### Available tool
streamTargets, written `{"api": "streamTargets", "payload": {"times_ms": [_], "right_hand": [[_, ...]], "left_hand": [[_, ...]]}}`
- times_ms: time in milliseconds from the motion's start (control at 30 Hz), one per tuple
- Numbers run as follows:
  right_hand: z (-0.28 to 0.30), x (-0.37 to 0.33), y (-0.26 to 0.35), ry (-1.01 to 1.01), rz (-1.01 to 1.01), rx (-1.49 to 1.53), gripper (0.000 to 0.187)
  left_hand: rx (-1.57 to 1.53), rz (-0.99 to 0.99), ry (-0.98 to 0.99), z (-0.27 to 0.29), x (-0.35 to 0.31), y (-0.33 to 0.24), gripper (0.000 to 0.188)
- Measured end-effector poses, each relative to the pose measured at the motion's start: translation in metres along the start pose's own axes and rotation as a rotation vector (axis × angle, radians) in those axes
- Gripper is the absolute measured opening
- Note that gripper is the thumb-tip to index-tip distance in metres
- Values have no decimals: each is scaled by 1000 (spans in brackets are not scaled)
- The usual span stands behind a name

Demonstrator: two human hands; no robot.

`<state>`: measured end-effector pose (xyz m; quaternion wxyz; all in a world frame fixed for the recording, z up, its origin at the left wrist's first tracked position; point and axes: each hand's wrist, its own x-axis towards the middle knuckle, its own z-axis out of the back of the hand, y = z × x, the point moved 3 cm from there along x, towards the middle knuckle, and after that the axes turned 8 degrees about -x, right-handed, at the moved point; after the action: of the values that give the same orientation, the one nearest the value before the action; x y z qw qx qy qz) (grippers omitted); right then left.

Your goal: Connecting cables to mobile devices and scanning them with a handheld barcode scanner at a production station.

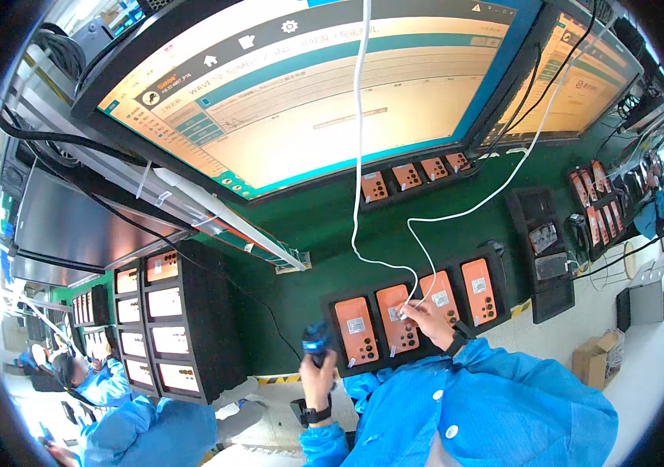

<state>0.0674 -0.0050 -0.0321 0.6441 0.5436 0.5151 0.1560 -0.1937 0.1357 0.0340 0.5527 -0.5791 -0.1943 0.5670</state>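
Observation:
In front of me a black tray holds several orange phones, backs up, each with a pale label and dark camera rings. My left hand, beside the tray's left end, is wrapped round a blue-and-black barcode scanner, slightly smeared by motion. Over the second and third phones, my right hand pinches the ends of two white cables. The fingers partly hide the cable tips, so I cannot tell whether they touch a phone.
A large monitor and a second screen stand behind the green bench. Another tray of phones lies below the monitor. At left are a black rack of phones and a co-worker in blue. A cardboard box sits right.

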Motion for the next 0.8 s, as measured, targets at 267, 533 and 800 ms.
{"api": "streamTargets", "payload": {"times_ms": [267,533,800], "right_hand": [[-11,0,-5,61,1,-11,26],[13,-4,-2,-124,-17,-15,29],[6,10,11,-62,53,28,29]], "left_hand": [[93,-115,-266,9,168,152,42],[27,-498,-287,-39,74,2,37],[667,-433,-102,-109,37,-18,67]]}}
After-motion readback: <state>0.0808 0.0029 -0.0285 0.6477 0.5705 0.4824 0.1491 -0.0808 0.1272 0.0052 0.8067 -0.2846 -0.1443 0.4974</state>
